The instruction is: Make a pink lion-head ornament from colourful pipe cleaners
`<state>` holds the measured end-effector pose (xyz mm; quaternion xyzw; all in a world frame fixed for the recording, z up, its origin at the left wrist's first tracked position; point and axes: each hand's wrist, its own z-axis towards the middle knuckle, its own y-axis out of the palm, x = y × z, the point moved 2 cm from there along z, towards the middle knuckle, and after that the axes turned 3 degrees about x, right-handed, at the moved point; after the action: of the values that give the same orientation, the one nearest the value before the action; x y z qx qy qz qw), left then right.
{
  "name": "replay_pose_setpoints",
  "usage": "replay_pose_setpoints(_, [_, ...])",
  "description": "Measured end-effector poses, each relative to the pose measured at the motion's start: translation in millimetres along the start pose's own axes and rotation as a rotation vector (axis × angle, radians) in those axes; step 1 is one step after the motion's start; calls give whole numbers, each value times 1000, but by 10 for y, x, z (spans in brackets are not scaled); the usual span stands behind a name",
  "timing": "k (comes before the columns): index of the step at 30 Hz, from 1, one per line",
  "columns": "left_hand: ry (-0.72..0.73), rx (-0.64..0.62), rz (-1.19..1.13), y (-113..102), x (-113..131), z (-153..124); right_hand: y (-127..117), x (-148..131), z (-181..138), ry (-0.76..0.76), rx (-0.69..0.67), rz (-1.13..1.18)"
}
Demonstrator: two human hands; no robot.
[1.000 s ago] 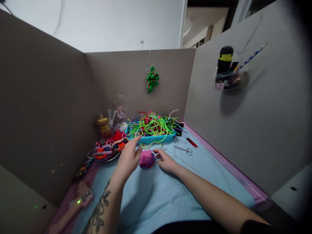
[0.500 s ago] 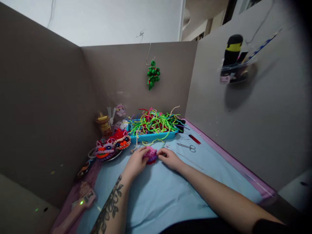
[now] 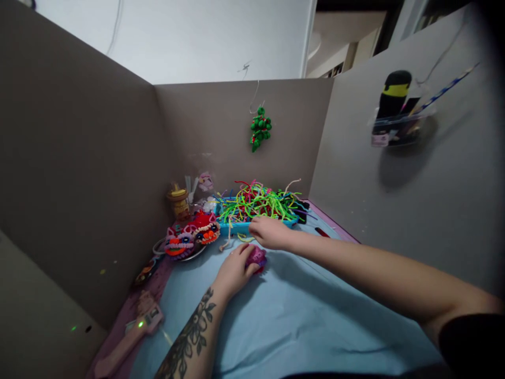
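Observation:
My left hand (image 3: 233, 267) is closed on a small pink and purple fuzzy pipe-cleaner piece (image 3: 259, 257), resting it on the blue cloth (image 3: 300, 310). My right hand (image 3: 269, 231) hovers at the front edge of the blue tray (image 3: 236, 228), its fingers curled inward; whatever they may hold is hidden. In the tray lies a tangled heap of pipe cleaners (image 3: 260, 202), mostly bright green with red and pink ones. A pale yellow-green pipe cleaner (image 3: 245, 238) lies just in front of the tray, below my right fingers.
Two finished-looking fuzzy animal heads (image 3: 179, 243) sit on a plate at left. A glue gun (image 3: 148, 319) with a green light lies at front left. A red object (image 3: 322, 232) is partly behind my right arm. Grey panels surround the table; a holder (image 3: 396, 130) hangs at right.
My right hand has left the pink piece and moved up to the tray, its forearm now covering the scissors. My left hand keeps hold of the piece. The whole view has shifted slightly.

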<state>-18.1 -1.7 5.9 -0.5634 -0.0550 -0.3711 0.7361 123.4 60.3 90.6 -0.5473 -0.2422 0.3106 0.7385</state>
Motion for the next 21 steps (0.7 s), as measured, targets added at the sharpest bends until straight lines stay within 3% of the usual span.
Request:
replay_pose_setpoints(4, [-6,-2,1,-6,20,-21,39,52,598,19,-63,-95])
replay_pose_setpoints(9, [4,-27,9,-57,38,-54,437,69,1120,142,-54,45])
replay_pose_setpoints(15, [1,-65,2,-116,65,-71,778,132,1267,177,68,120])
replay_pose_setpoints(18, [3,-64,-5,-124,70,-72,727,281,1247,206,185,154])
replay_pose_setpoints(21, [-8,-53,-11,-117,61,-73,494,467,1244,246,332,168])
